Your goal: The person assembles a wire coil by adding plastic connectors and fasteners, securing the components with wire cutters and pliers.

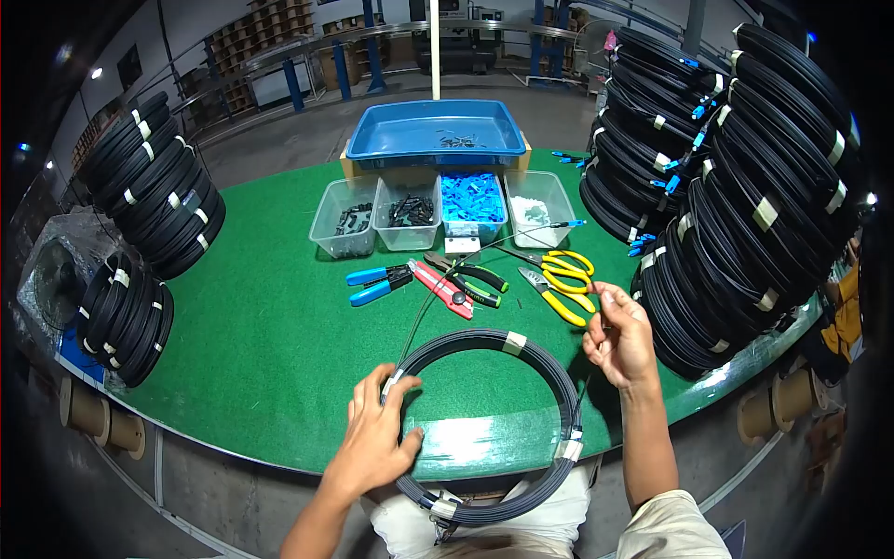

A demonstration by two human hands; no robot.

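Note:
A coil of black cable [557, 373], bound with pale tape, lies at the table's front edge and overhangs my lap. My left hand [377, 433] grips the coil's left side, fingers over it and thumb toward the inside. From there a loose cable end [416, 321] arcs up over the tools to a blue connector [576, 223]. Above the coil's right side is my right hand [622, 337], fingers curled and thumb pressed in; whatever is between them is too small to make out. Just left of it lie yellow-handled pliers [566, 300] and yellow-handled scissors [568, 267].
A red cutter [441, 289], black-green pliers [480, 284] and a blue-handled stripper [377, 282] lie mid-table. Behind stand clear bins with black parts [345, 244], blue connectors [473, 200] and white pieces [535, 238], then a blue tray [438, 154]. Cable stacks rise left [149, 196] and right [745, 214].

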